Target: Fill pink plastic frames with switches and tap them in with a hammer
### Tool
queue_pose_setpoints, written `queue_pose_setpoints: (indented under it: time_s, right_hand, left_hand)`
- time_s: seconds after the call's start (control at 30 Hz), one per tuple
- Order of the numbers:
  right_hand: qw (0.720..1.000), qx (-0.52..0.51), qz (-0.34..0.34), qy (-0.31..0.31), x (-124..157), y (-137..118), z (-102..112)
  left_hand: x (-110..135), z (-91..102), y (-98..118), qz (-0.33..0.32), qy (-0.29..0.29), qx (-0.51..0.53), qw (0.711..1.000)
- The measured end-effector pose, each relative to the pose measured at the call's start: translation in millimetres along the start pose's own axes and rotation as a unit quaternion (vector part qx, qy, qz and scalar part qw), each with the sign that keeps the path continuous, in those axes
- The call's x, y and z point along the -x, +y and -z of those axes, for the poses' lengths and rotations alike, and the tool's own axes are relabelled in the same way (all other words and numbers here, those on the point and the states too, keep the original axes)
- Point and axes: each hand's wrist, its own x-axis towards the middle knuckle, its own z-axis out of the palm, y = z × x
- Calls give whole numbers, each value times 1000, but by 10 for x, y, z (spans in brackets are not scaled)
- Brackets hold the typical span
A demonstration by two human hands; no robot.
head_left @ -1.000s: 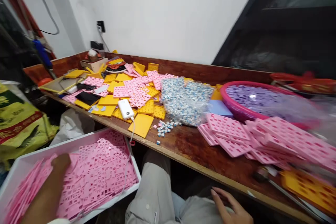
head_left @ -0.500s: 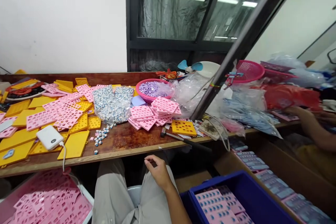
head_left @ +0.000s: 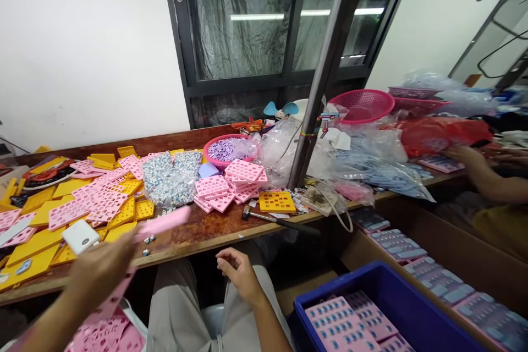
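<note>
My left hand (head_left: 101, 267), smeared by motion, is above the front edge of the bench at the left. It grips a pink foam panel (head_left: 165, 223), blurred, which juts out to the right over the bench top. My right hand (head_left: 239, 272) hovers above my right thigh with loosely bent fingers and nothing in it. Beyond the left hand lie loose small white-and-blue pieces (head_left: 149, 239) and a clear bag (head_left: 169, 181) full of them. Pink panels with cut-out holes (head_left: 220, 190) are stacked on the bench in front of me.
Yellow mould trays (head_left: 35, 247) and a white power bank (head_left: 80, 236) cover the left side. A hammer (head_left: 280, 221) lies near the edge beside a metal post (head_left: 317, 77). Low at right stands a blue crate (head_left: 371, 275) with filled panels. Another person's arm (head_left: 482, 170) reaches in at far right.
My left hand has come into view from the lower left, with a pink panel in it. My right hand stays over my lap. The view has turned slightly to the right.
</note>
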Motion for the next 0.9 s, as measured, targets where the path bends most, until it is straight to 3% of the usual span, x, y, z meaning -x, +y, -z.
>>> queue_pose_setpoints:
  time_s: [0.07, 0.13, 0.23, 0.3, 0.43, 0.6, 0.7, 0.83, 0.9]
  right_hand:
    - [999, 6, 14, 48, -19, -34, 125]
    - [994, 35, 40, 91, -61, -88, 260]
    - [977, 158, 101, 105, -147, -207, 357]
    - [949, 269, 144, 76, -216, -276, 314]
    - [885, 432, 168, -53, -382, -295, 81]
    - [845, 481, 172, -156, -572, -238, -116]
    - [860, 447, 174, -174, -642, -263, -138]
    - [939, 295, 141, -107, -696, -324, -208]
    - [962, 226, 103, -112, -726, -328, -290]
  left_hand:
    - [-223, -302, 343, -138, -115, -27, 983]
    - [-419, -663, 630, -226, -183, -43, 956]
    - [-585, -1100, 819, -251, -196, -53, 946]
    - [-620, -1236, 810, -242, -197, -45, 949]
    - [-634, -1136, 710, -187, -167, 12, 968]
    - [-784, -818, 532, 19, -31, 110, 993]
    - [-956, -789, 396, 115, -18, 185, 976]
    - [-1194, -951, 356, 156, -29, 287, 945]
    - [-1307, -1072, 410, 153, -27, 312, 937]
